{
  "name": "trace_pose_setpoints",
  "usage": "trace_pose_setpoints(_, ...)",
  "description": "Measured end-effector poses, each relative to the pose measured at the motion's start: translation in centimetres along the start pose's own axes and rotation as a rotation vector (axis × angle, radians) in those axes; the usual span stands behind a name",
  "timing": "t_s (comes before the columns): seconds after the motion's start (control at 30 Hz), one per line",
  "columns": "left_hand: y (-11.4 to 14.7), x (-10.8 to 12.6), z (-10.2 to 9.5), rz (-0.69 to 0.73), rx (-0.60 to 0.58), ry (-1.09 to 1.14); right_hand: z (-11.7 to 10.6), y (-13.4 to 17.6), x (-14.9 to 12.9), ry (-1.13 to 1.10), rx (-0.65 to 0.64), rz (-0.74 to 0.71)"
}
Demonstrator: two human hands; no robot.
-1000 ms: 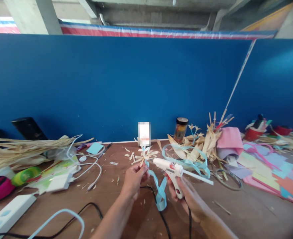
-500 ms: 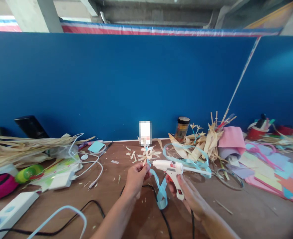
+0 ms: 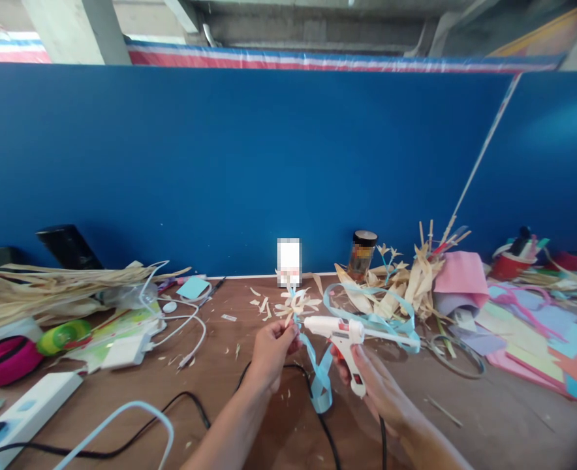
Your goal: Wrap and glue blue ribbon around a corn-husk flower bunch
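Observation:
My left hand (image 3: 275, 346) pinches the base of a pale flower (image 3: 298, 303) made of dried husk strips, with thumb and fingertips together. A light blue ribbon (image 3: 321, 385) runs down from the pinched spot and loops above the table. My right hand (image 3: 367, 375) is wrapped around the handle of a white glue gun (image 3: 340, 331). Its nozzle points left, close to the flower's base; I cannot tell whether they touch. A clear glue stick (image 3: 395, 337) juts out of the gun's back end. The gun's black cord hangs down below my right hand.
Dried husks (image 3: 418, 281), a dark-lidded jar (image 3: 363, 254) and coloured paper sheets (image 3: 533, 343) lie to the right. At left are a white power strip (image 3: 38, 408), white cables, a pink pouch (image 3: 7, 360) and husk bundles (image 3: 48, 290). A blue partition (image 3: 288, 156) stands behind.
The whole view has shifted slightly, so everything sits a little further right. My hands, the flower and the glue gun keep nearly the same positions relative to each other.

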State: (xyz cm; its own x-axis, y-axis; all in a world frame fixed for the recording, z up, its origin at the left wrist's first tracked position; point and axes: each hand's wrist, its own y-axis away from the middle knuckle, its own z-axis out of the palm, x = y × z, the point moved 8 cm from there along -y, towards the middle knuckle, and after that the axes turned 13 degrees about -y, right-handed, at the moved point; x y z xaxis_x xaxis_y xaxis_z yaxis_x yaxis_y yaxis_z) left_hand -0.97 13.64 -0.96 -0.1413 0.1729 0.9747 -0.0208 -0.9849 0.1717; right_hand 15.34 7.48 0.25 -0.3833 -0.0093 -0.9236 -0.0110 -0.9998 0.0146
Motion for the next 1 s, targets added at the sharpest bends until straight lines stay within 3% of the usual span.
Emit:
trace_pose_setpoints(0.67, 0.02, -0.09, 0.2, 0.014, -0.01, -0.02, 0.05, 0.09, -0.28, -0.007, 0.005, -0.028)
trace_pose_setpoints(1.0, -0.04, -0.32, 0.13, -0.004, 0.0, -0.007, -0.23, -0.53, 0.61, 0.052, -0.082, -0.036)
